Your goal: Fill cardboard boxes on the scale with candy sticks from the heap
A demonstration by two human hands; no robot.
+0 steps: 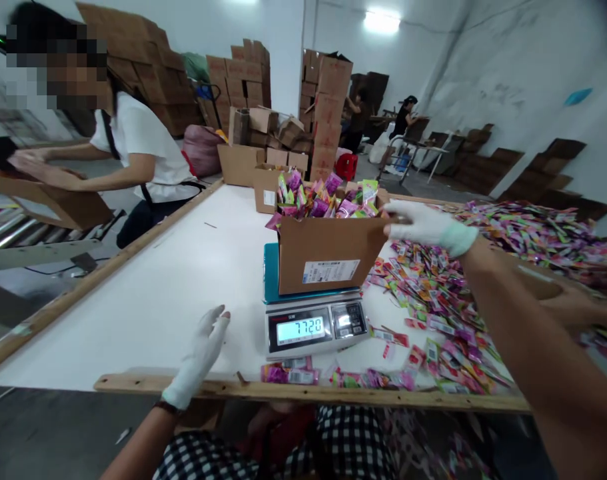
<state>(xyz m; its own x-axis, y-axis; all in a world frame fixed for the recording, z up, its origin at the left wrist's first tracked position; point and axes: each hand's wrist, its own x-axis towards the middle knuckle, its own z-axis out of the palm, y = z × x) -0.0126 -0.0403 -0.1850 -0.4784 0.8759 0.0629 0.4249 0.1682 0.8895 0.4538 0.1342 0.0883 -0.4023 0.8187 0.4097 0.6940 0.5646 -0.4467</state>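
Observation:
A cardboard box (328,250), heaped with purple and green candy packets (328,200), rests on a digital scale (316,327) whose display reads 7720. My right hand (420,223), in a white glove, is at the box's upper right corner with its fingers apart; whether it touches the box is unclear. My left hand (200,353), gloved with bare fingertips showing, hovers over the white table (183,267) near its front edge, left of the scale. Its fingers are extended and nothing is in them.
Loose packets (433,287) spread right of the scale toward a large pile (543,233). Another open box (266,187) stands behind. A person (143,147) handles a box (53,200) at left. Another person's arm (578,303) reaches in at right. A wooden rim (383,395) edges the table.

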